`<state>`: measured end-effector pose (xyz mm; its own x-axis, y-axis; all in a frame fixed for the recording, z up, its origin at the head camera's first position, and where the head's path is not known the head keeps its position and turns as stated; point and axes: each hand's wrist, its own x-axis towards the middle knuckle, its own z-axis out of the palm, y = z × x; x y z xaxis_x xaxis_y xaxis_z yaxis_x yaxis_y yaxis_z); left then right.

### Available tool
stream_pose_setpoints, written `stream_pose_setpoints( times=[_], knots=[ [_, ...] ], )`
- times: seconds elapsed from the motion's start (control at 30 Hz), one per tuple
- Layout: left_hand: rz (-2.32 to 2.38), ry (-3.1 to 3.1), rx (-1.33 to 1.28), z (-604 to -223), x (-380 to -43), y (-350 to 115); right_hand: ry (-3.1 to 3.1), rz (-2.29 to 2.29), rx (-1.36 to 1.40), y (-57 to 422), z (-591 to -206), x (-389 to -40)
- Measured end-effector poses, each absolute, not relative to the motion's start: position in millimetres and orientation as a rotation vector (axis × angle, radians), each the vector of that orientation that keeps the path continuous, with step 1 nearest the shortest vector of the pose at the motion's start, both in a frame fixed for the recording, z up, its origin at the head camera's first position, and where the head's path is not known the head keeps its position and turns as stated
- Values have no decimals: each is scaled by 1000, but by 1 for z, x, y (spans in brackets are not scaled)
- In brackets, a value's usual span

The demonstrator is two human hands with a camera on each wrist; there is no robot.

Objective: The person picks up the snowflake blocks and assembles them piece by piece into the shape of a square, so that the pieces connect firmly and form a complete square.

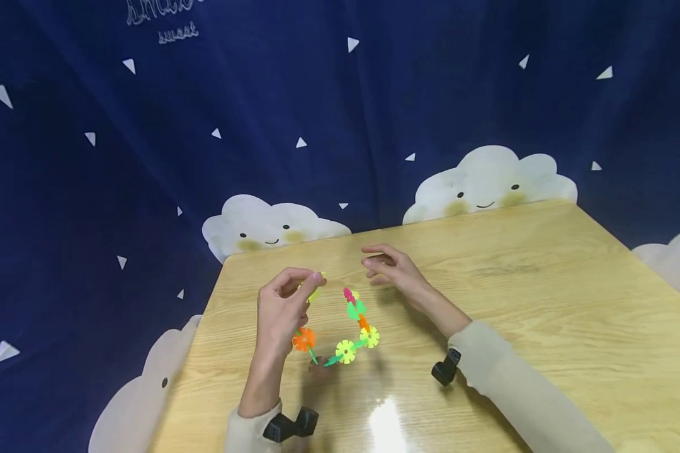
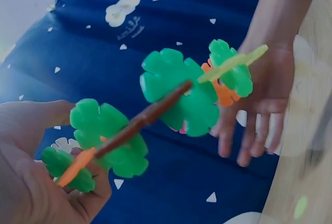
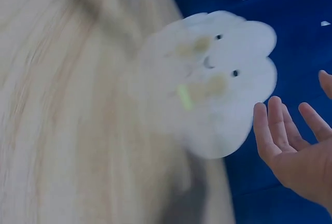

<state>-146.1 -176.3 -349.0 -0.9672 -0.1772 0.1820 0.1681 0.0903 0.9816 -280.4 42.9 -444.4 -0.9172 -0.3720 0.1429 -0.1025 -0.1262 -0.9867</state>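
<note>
A chain of notched, flower-shaped plastic discs (image 1: 345, 352) in green, orange, yellow, pink and brown hangs in a curve above the table. My left hand (image 1: 279, 308) pinches one end of it between thumb and fingers, by a yellow disc (image 1: 313, 293). In the left wrist view, green discs (image 2: 171, 92) are linked by a brown disc (image 2: 144, 119) set edge-on. To the right of the chain's free end, with its pink disc (image 1: 348, 296), is my right hand (image 1: 395, 272). Its fingers are loosely spread and hold nothing, as the right wrist view (image 3: 295, 151) also shows.
Below the hands is a light wooden table (image 1: 532, 302). A small yellow-green piece (image 3: 185, 97) shows near its edge in the right wrist view. Behind the table hangs a dark blue curtain (image 1: 294, 82) with white triangles and smiling clouds. Each wrist wears a black camera (image 1: 446, 368).
</note>
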Motion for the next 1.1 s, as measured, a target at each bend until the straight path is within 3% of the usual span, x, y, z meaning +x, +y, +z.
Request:
stream_pose_setpoints(
  times=[0.23,0.57,1.1],
  knots=[
    [-1956,-2100,66,-351,-144,-183,2092,-1909,-478,36,-478,-296],
    [-1955,-2091,92,-350,-141,-188,2239,-1627,-531,17,-498,-290],
    [-1998,-2058,14,-347,-139,-187,2527,-992,-892,33,-484,-282]
  ],
)
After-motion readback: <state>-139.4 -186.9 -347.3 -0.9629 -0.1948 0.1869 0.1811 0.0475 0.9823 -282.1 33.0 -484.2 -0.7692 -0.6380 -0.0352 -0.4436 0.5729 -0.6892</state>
